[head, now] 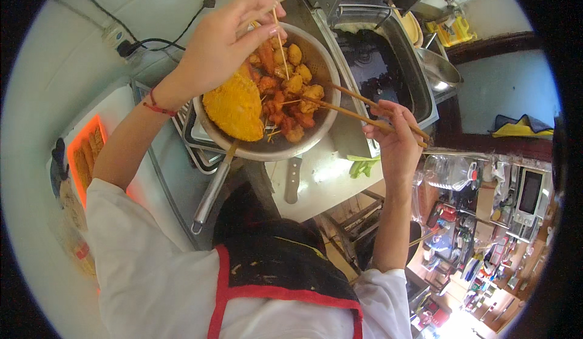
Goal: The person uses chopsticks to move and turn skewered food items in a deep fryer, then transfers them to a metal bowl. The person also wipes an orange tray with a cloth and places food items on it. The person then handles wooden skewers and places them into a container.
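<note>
A round metal bowl [329,127] holds fried pieces, some pale golden [295,54] and some reddish [275,107]. A large flat yellow fried piece [233,107] leans at its left side. Above the bowl, my left hand [237,38] pinches thin wooden skewers [281,47]; one points down to the food. My right hand [398,134] holds long wooden chopsticks [350,113], their tips at a golden piece on the bowl's right side. More thin sticks lie among the food. A metal handle [213,193] with a hanging loop sticks out past the bowl's lower left rim.
Right of the bowl stands a fryer [378,70] with dark oil. Below the bowl lie a knife [294,179] and green leaves [362,166] on a white surface [319,193]. An orange tray [86,157] of breaded pieces is at left. A power cord [155,45] runs along the wall.
</note>
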A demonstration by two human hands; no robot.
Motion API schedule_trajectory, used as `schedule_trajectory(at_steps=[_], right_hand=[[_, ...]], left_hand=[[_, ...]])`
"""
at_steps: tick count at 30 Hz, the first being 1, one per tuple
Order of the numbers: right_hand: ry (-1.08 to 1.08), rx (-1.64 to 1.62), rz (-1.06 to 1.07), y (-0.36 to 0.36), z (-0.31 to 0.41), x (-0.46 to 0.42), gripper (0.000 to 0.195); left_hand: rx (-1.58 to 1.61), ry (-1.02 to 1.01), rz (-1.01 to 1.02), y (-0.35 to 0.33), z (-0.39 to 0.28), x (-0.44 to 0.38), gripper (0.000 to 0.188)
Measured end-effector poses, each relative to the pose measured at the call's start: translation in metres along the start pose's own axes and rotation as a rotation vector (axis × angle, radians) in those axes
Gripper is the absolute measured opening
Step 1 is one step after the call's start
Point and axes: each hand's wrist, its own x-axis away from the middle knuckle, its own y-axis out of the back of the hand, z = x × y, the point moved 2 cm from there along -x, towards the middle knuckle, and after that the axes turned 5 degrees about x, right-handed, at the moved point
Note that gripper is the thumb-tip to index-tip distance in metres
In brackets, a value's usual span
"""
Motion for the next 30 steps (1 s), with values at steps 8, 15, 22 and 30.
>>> schedule_trajectory(at_steps=[8,15,22,30], right_hand=[[-0.077,0.006,-0.084,-0.016,-0.014,-0.004,0.03],[-0.056,0.014,-0.14,-0.023,-0.012,-0.005,0.03],[-0.04,-0.014,-0.14,-0.023,-0.015,-0.004,0.029],[-0.063,-0.011,-0.155,-0.025,-0.014,-0.003,0.029]], left_hand=[[-0.191,0.0,0.113,-0.008,0.019,-0.005,0.017],[-0.192,-0.008,0.138,-0.011,0.023,-0.007,0.017],[-0.197,-0.015,0.113,-0.018,0.032,-0.006,0.015],[-0.485,-0.12,0.283,-0.029,0.029,-0.004,0.017]])
